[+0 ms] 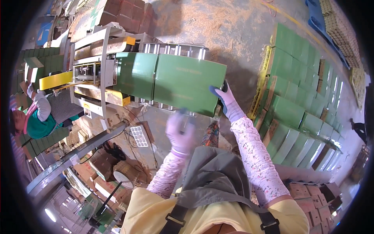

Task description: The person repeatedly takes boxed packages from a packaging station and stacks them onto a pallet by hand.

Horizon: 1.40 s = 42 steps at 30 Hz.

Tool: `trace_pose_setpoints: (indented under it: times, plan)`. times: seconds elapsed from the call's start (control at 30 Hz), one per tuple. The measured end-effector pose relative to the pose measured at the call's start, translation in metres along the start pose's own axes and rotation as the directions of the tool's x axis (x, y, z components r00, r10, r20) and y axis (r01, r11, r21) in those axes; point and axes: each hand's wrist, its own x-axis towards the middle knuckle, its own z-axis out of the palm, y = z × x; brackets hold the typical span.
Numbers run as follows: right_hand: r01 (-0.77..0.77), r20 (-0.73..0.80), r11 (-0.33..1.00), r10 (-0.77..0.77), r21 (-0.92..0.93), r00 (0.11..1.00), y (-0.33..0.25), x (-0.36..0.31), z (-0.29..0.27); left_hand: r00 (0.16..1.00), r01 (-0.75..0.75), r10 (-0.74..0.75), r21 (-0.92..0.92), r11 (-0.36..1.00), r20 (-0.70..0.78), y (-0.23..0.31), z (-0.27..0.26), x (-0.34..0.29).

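Note:
A large green cardboard carton (189,82) lies flat on the roller conveyor (201,53), its right end toward me. My right hand (230,103), in a dark-fingered lilac glove, is closed on the carton's right end, thumb at the top edge and fingers partly hidden behind the end. Below the carton's near long side is my left hand (180,134), gloved alike and smeared by motion; its fingers do not show clearly. A second green carton (136,74) follows close behind the first, partly inside the carton-sealing machine (89,72).
Several green cartons (288,105) are stacked at the right. At the far left, a co-worker (41,119) handles an open green carton (34,62). A metal rail (74,156) and a white gridded tray (139,136) are at the lower left. Brown cartons (311,202) stand lower right.

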Motion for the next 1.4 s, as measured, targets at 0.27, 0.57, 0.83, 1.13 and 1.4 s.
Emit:
trace_pose_setpoints:
  times: [0.27, 0.57, 0.83, 1.13, 1.4]
  plan:
    - [0.060, -0.215, 0.996, -0.044, 0.068, 0.976, 0.002, -0.066, -0.039, 0.502, 0.434, -0.678, -0.835, -0.339, 0.536, -0.181, -0.018, 0.103]
    - [0.255, -0.446, 0.893, -0.070, 0.370, 0.892, -0.087, -0.273, -0.166, 0.447, 0.450, -0.640, -0.775, -0.443, 0.625, -0.177, -0.033, 0.098]
    - [0.355, -0.547, 0.842, -0.087, 0.406, 0.833, -0.079, -0.355, -0.199, 0.505, 0.633, -0.506, -0.699, -0.334, 0.699, -0.104, -0.065, 0.031]
    - [-0.188, 0.144, -0.276, -0.171, 0.943, 0.975, -0.048, -0.419, -0.187, 0.656, 0.472, -0.337, -0.716, -0.515, 0.675, 0.057, -0.084, -0.120]
    - [-0.349, 0.349, 0.020, -0.057, 0.937, 0.935, -0.055, -0.459, -0.206, 0.661, 0.518, -0.315, -0.718, -0.465, 0.681, 0.099, -0.145, -0.201]
